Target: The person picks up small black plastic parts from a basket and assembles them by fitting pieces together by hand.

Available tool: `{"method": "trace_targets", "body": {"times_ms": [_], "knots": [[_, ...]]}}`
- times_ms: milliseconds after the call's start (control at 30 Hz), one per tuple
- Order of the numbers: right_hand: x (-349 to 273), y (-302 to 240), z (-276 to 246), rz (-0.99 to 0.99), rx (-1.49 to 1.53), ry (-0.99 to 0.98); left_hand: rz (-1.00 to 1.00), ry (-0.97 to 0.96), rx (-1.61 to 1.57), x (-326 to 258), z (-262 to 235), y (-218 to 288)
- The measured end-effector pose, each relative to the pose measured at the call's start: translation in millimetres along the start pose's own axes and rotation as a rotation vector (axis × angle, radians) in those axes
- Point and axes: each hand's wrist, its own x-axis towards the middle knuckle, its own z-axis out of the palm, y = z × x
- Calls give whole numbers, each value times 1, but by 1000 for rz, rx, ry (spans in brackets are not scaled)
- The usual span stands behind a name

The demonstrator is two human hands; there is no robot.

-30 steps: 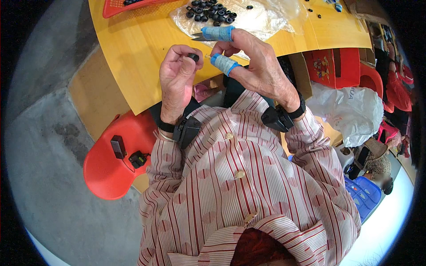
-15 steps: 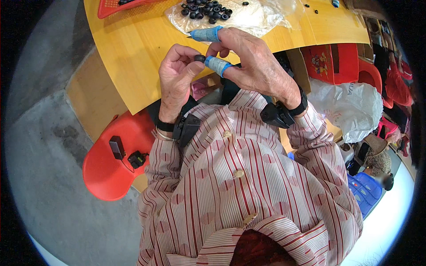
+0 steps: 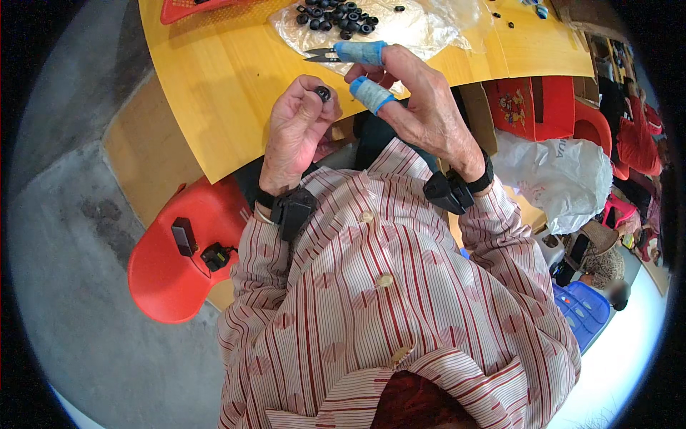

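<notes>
My left hand (image 3: 294, 132) is closed, pinching a small black ring-shaped part (image 3: 323, 94) between thumb and finger, with its hollow side turned up. To its right, my right hand (image 3: 421, 100) holds a pair of small snips (image 3: 323, 55), their two dark pointed blades slightly apart and aimed left. Blue wrapping covers the index finger and thumb of this hand, and most of the snips is hidden by the fingers. Beyond both hands, a pile of similar black parts (image 3: 341, 16) lies on a clear plastic bag (image 3: 407, 32).
The yellow table (image 3: 214, 93) has its near edge below my hands. A red basket (image 3: 189, 8) stands at the far left. A red stool (image 3: 168, 275) carries a black box and adapter. At right are a red box (image 3: 554, 107), a white plastic bag (image 3: 564, 179) and a person.
My right hand has drawn slightly away to the right from the black part, and the snips' blades now show. My left hand has turned the part so that its opening shows.
</notes>
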Motion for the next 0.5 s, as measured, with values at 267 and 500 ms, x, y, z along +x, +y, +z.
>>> {"method": "trace_targets", "body": {"times_ms": [267, 500], "knots": [[-6, -10, 6, -174, -9, 10, -71, 103, -108, -1, 5, 0], [-6, -8, 7, -178, -19, -27, -58, 55, 12, -1, 3, 0]]}}
